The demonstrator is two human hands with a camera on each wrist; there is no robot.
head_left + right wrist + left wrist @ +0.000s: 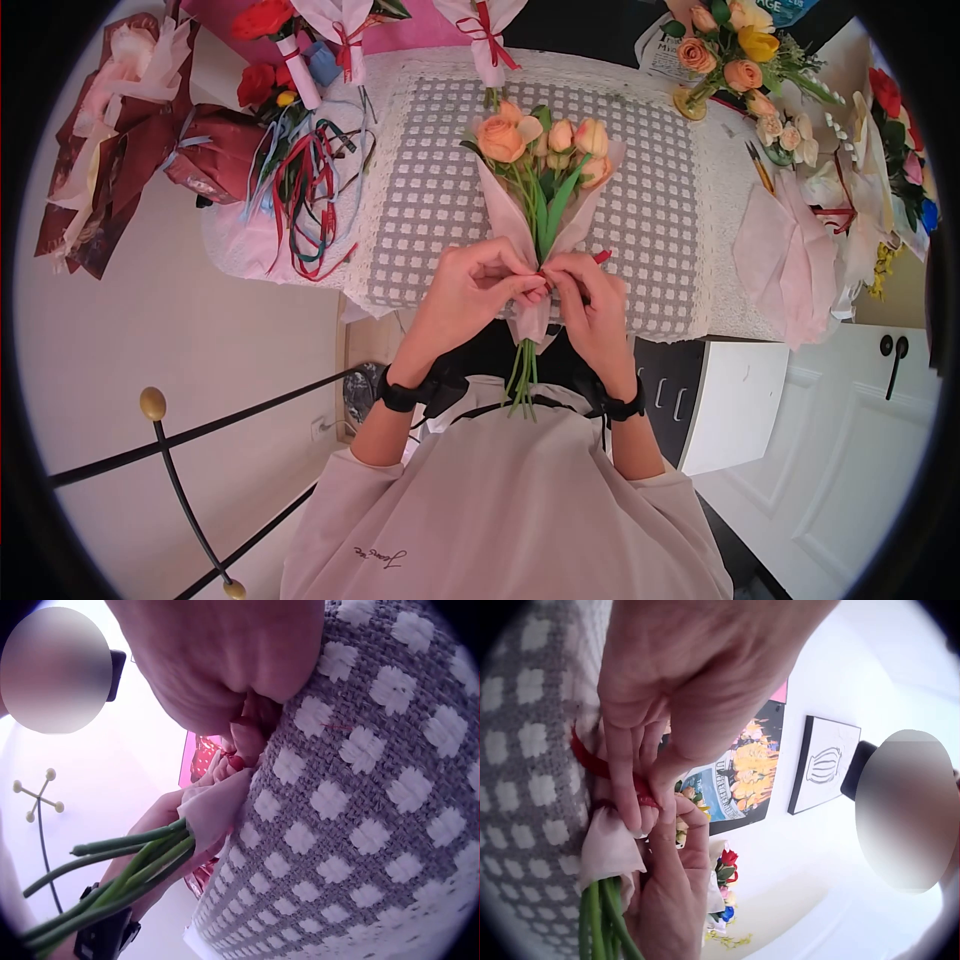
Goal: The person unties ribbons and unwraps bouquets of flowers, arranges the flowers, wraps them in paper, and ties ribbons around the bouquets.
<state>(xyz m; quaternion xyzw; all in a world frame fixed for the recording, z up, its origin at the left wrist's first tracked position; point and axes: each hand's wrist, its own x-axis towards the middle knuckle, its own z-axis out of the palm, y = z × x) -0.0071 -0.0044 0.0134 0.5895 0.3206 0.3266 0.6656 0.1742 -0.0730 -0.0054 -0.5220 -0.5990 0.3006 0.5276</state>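
Note:
A small bouquet of orange roses and tulips (540, 150) in pale pink paper (508, 215) lies on the checked cloth, its green stems (524, 375) over the front edge. At its narrow waist the left hand (470, 300) and right hand (597, 305) meet, fingertips pinching a red ribbon (603, 256). In the left wrist view, the ribbon (591, 757) runs between the left hand's fingers (622, 772), and the right hand (671, 892) is beside it. The right wrist view shows the right hand (225, 667) above the paper (217, 802); its fingertips are partly hidden.
Loose ribbons (318, 200) and dark red wrapped bouquets (215, 150) are at the left. Two small wrapped bunches lie at the back. A vase of orange flowers (742, 75), a pencil (760, 168) and pink paper (790, 255) are at the right. White drawers (738, 400) stand below.

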